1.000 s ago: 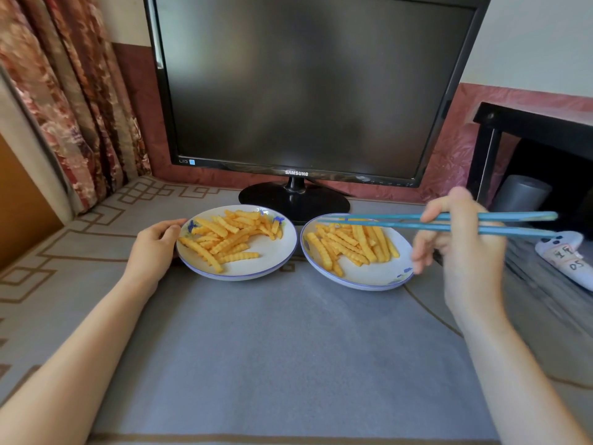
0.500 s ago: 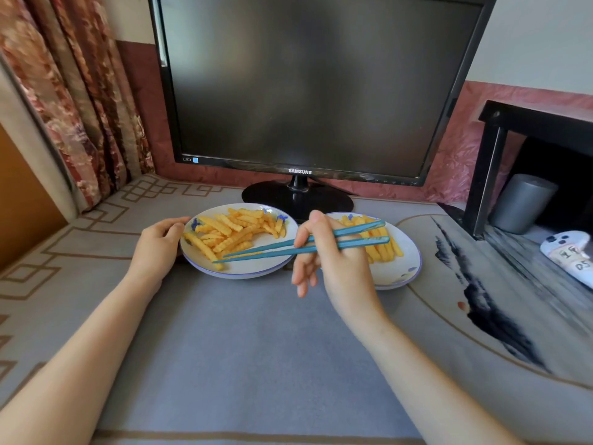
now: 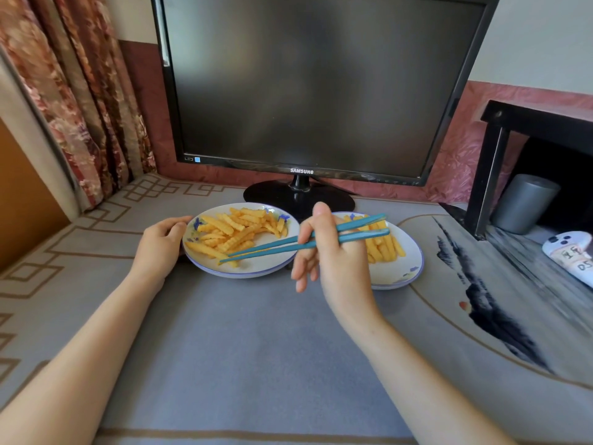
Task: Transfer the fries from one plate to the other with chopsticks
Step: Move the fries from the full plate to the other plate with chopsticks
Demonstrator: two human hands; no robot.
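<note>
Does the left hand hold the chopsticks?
No, the right hand grips the blue chopsticks; the left hand holds the left plate.

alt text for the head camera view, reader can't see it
A right hand holds blue chopsticks with their tips at the fries on the left plate, while the left hand holds that plate's rim. A second plate of fries sits to its right, before a dark monitor.

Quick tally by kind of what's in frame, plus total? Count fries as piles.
Plates: 2
Chopsticks: 2
Fry piles: 2
Hands: 2
Monitor: 1
Grey cylinder: 1
White controller: 1
Total: 11
</note>
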